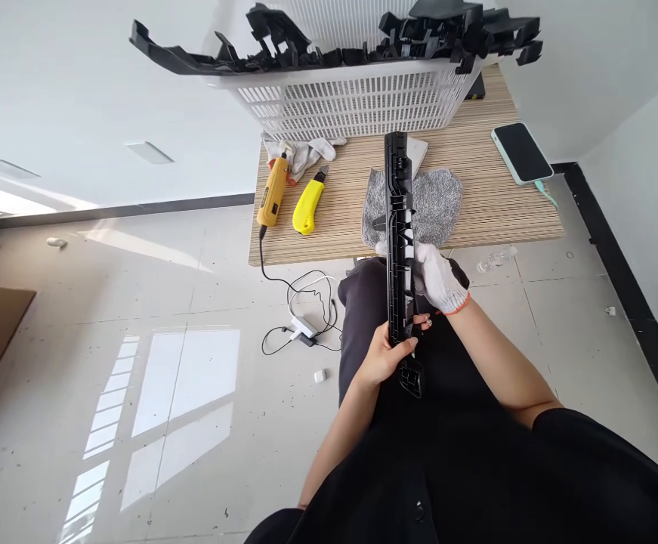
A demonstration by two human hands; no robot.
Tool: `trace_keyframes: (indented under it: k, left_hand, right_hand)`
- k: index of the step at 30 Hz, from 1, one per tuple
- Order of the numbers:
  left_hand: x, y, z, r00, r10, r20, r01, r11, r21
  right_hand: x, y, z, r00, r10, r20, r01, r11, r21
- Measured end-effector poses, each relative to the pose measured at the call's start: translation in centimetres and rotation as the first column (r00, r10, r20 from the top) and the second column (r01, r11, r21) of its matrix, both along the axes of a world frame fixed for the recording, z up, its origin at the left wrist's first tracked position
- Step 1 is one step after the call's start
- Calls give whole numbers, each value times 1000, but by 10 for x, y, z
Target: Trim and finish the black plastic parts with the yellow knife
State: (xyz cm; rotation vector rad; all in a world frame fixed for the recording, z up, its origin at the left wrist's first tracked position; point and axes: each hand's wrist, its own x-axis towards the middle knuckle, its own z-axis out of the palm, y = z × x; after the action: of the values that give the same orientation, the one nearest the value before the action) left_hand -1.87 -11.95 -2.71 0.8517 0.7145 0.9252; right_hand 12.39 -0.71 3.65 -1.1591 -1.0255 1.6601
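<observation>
A long, narrow black moulded plastic part [397, 227] with ribs and clips stands nearly lengthwise in front of me, over my lap and the table's near edge. My bare left hand [388, 351] is closed around its lower end, thumb on top. My right hand [439, 278], in a white knitted glove with an orange cuff, grips the part from behind at its middle; white glove fabric shows through the gaps. Most of the right fingers are hidden by the part. Beneath the part's upper half, a grey cloth [436, 200] lies on the table.
On the wood-grain table [487, 181] lie a yellow corded power tool [273, 193], a yellow utility knife [309, 202], a white glove [306, 159] and a phone [522, 153] on a cable. Behind them, a white plastic basket [356, 102] holds several black parts. A power adapter [304, 326] lies among cords on the floor.
</observation>
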Motion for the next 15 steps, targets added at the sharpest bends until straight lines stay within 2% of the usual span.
trace_keyframes:
  k: [6, 9, 15]
  left_hand:
    - [5, -1, -2, 996, 92, 22, -92, 996, -14]
    - [6, -1, -4, 991, 134, 22, -134, 991, -7]
    - [8, -4, -2, 987, 160, 34, -161, 986, 43]
  right_hand:
    - [3, 0, -8, 958, -117, -261, 96, 991, -90]
    - [5, -1, -8, 953, -130, -273, 111, 990, -83]
    - [3, -4, -6, 961, -79, -264, 64, 996, -67]
